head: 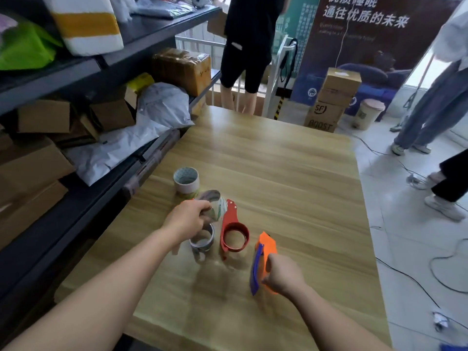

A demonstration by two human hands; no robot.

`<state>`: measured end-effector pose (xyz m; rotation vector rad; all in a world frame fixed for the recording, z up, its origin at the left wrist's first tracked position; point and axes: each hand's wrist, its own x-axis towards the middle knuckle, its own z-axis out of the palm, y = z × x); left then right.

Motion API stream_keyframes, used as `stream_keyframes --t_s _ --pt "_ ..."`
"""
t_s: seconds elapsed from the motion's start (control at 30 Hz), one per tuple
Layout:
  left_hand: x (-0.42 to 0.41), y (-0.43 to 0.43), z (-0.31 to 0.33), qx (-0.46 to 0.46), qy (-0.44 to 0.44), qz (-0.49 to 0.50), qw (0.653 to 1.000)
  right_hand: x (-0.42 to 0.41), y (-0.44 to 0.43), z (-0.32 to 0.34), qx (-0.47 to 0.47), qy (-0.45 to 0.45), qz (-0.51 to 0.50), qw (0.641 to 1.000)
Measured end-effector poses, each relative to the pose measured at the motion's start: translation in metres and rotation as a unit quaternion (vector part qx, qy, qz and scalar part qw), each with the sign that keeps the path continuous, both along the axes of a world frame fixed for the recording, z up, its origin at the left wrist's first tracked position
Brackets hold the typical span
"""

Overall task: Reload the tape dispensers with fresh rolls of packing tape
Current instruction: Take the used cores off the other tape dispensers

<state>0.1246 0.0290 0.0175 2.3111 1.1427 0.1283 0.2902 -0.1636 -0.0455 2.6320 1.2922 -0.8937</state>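
Observation:
My left hand [188,217] grips a roll of packing tape [215,205], lifted slightly above the wooden table [291,173]. Below that hand a spent grey tape core [202,241] stands on the table. A red dispenser [233,230] lies right of it with its ring bare. My right hand [282,274] holds an orange dispenser with a blue blade strip [263,262], tilted upright near the table's right front. Another tape roll [186,179] stands farther back on the left.
A dark shelf rack [76,79] full of cardboard boxes and mailer bags lines the table's left edge. People stand beyond the far end and to the right. Stacked boxes [334,100], a bin and cables sit on the tiled floor at right.

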Motion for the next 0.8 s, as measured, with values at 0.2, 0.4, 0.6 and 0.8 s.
stream_keyframes --t_s 0.2,0.4,0.6,0.8 --pt "-0.001 0.05 -0.01 -0.003 0.024 -0.011 1.0 -0.001 0.029 -0.002 -0.08 0.033 -0.031 0.996" --pt "-0.003 0.086 -0.015 0.033 0.014 -0.009 0.999 0.003 0.066 0.016 -0.087 0.012 -0.078 0.993" --pt "-0.008 0.124 -0.025 0.081 0.022 -0.009 0.996 -0.011 0.123 0.027 0.057 -0.022 -0.07 0.996" --pt "-0.001 0.151 -0.029 0.136 0.071 -0.036 0.988 -0.022 0.175 0.027 0.127 -0.019 -0.034 0.991"
